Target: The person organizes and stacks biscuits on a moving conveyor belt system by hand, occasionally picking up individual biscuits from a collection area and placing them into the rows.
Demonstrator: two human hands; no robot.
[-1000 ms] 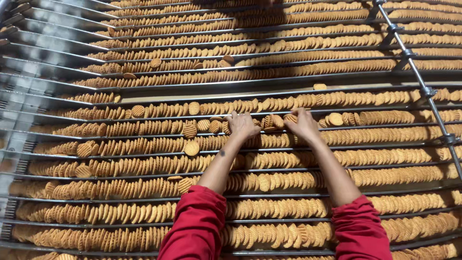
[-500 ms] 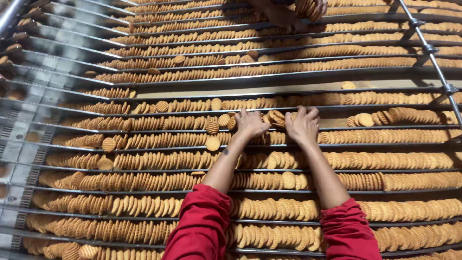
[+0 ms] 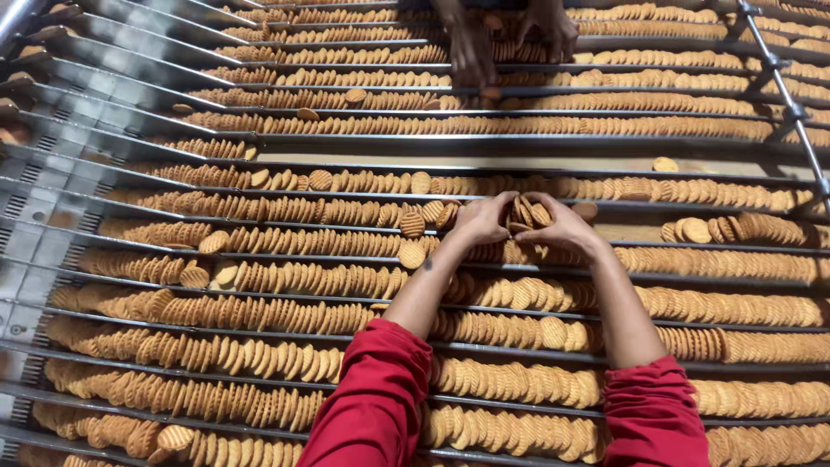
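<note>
Round golden waffle-patterned biscuits (image 3: pixel 285 278) lie on edge in long rows between metal guide rails (image 3: pixel 536 201) on a wide conveyor. My left hand (image 3: pixel 480 220) and my right hand (image 3: pixel 566 227) meet over a middle row, and together they pinch a short stack of biscuits (image 3: pixel 526 213) between the fingers. Both arms wear red sleeves (image 3: pixel 372 398). A few loose biscuits (image 3: pixel 412 224) lie flat just left of my left hand.
Another person's two hands (image 3: pixel 510 39) work on rows at the far side. A bare stretch of lane (image 3: pixel 640 232) opens right of my hands, with a small biscuit pile (image 3: pixel 705 229) beyond. Perforated metal plates (image 3: pixel 35 225) edge the conveyor on the left.
My hands have drawn closer together and now cup a stack of biscuits between them. The other person's hands have come into view at the top.
</note>
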